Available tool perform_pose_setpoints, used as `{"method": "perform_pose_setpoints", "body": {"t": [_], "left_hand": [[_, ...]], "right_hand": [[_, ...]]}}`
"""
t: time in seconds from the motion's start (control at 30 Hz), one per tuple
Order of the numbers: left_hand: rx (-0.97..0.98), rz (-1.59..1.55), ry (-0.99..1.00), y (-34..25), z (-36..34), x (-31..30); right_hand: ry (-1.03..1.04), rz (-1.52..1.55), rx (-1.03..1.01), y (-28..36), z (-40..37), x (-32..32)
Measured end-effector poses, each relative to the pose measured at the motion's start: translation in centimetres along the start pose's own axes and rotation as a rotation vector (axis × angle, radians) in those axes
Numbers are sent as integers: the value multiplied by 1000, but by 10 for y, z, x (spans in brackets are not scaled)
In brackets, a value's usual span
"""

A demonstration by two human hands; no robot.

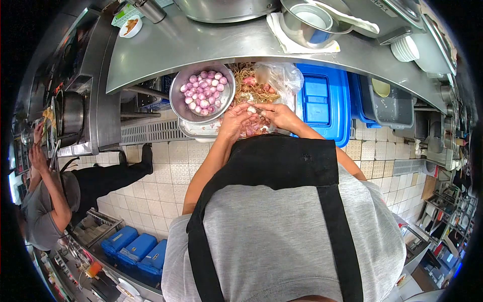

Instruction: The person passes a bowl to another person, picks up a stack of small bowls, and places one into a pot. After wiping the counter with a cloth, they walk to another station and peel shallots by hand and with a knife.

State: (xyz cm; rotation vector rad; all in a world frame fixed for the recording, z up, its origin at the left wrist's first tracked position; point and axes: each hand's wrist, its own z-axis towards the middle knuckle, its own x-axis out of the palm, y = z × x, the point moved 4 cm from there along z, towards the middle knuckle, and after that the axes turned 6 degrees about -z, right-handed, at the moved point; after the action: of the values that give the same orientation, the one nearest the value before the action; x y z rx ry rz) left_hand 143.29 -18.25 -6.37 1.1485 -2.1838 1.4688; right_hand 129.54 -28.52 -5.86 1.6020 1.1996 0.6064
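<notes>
Both my hands meet over a tray at the middle. Between the fingertips of my left hand (235, 120) is a small pale peeled bulb (251, 109). My right hand (280, 115) touches it from the other side, its fingers pinched together; what they grip is too small to make out. Reddish skins (255, 127) lie below the hands. Behind them are brown stringy roots (241, 71) with a few unpeeled bulbs. At the left, a metal bowl (232, 95) holds many peeled purple-and-white shallots (203, 90). A clear plastic bag (283, 77) rests behind my right hand.
A steel counter (216, 45) runs across the front, bearing a large pot (221, 11) and metal bowls (322, 38). Right of the tray stands a blue lidded bin (317, 100), then a grey tub (390, 108). Another person (50, 201) works at the far left.
</notes>
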Motion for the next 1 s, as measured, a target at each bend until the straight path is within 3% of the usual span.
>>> {"method": "perform_pose_setpoints", "body": {"t": [0.07, 0.17, 0.27, 0.47, 0.57, 0.67, 0.77, 1.0], "left_hand": [[28, -58, -8, 0, -1, 3], [43, -123, -1, -4, -5, 9], [9, -154, -4, -5, -4, 8], [10, -57, -27, -2, 2, 3], [24, -28, -15, -2, 3, 3], [29, -75, -5, -3, 1, 6], [43, -133, -9, -3, -1, 7], [-37, -217, -14, 0, 1, 3]], "right_hand": [[27, 132, 87, 9, -6, -1], [88, 585, 219, 10, -9, 0], [86, 571, 224, 13, -9, -1], [71, 137, 51, 24, -7, -1], [56, 73, 45, 27, -9, -2], [75, 160, 95, 22, -7, -3], [93, 502, 224, 21, -10, -3], [120, 576, 198, 16, -8, -3]]}}
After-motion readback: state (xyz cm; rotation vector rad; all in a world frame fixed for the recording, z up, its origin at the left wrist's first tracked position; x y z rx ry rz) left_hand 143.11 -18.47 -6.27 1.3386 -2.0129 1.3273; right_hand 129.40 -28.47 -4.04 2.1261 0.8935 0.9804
